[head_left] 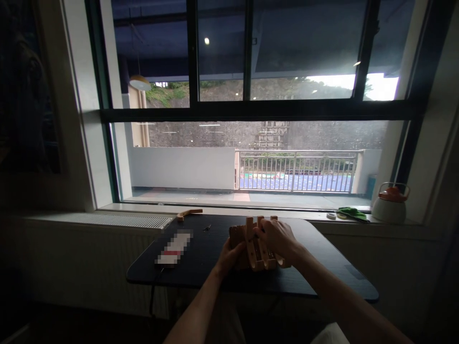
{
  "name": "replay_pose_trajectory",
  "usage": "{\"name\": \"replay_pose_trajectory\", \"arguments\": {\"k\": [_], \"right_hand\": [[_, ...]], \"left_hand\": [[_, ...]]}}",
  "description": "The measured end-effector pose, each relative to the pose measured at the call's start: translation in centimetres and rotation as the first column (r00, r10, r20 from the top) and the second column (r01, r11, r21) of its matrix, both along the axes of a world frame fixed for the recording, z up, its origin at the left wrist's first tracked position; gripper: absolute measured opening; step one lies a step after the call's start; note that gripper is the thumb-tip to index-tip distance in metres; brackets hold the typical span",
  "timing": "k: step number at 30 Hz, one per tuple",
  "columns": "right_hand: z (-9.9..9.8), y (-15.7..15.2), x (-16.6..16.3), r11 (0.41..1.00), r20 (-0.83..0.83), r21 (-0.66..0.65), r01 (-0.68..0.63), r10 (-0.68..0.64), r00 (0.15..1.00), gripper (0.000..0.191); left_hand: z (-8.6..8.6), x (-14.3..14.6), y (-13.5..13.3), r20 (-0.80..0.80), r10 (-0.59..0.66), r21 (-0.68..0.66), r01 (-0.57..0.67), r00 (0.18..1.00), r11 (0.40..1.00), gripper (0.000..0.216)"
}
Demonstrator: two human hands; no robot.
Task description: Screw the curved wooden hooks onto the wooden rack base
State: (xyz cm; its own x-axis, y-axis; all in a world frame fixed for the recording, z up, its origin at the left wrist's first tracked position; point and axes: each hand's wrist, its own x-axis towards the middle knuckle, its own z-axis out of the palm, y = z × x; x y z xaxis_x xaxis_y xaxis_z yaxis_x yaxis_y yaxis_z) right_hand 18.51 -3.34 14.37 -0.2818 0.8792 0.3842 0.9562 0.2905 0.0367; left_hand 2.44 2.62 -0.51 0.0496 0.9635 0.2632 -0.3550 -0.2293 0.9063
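- The wooden assembly [258, 260] sits mid-way along the dark table [322, 253]. My left hand [229, 255] clasps its near-left side, and my right hand [276, 239] is closed over the upright curved slats.
- I judge it best to brace the block with the left hand and press squarely with the right, without twisting.
- Backlight hides my fingertips. The speck nearby is possibly a screw [207, 228].

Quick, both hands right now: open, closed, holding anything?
Left hand: closed on the left side of the wooden assembly.
Right hand: closed over the top of the same assembly, fingers on its upright pieces.
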Motion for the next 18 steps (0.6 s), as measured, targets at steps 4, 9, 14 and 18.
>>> {"name": "replay_pose_trajectory", "arguments": {"k": [4,9,14,18], "right_hand": [[-0.6,-0.4,0.5,0.998,0.013,-0.026,-0.057,0.057,0.998,0.023],[-1.3,-0.5,0.1,0.987,0.052,-0.014,-0.16,0.161,0.986,0.01],[-1.2,-0.3,-0.1,0.996,0.048,-0.047,-0.082,0.084,0.995,0.017],[-0.7,-0.7,0.0,0.997,0.059,-0.045,-0.06,0.063,0.996,0.018]], "left_hand": [[-0.1,-0.1,0.1,-0.013,0.008,0.017,-0.008,1.0,1.0,0.051],[0.2,-0.1,-0.3,-0.007,-0.002,0.007,0.002,1.0,1.0,0.051],[0.6,0.0,-0.6,0.026,0.001,-0.001,-0.001,1.0,1.0,0.052],[0.5,0.1,-0.5,0.012,0.012,-0.003,-0.012,1.0,1.0,0.051]]}}
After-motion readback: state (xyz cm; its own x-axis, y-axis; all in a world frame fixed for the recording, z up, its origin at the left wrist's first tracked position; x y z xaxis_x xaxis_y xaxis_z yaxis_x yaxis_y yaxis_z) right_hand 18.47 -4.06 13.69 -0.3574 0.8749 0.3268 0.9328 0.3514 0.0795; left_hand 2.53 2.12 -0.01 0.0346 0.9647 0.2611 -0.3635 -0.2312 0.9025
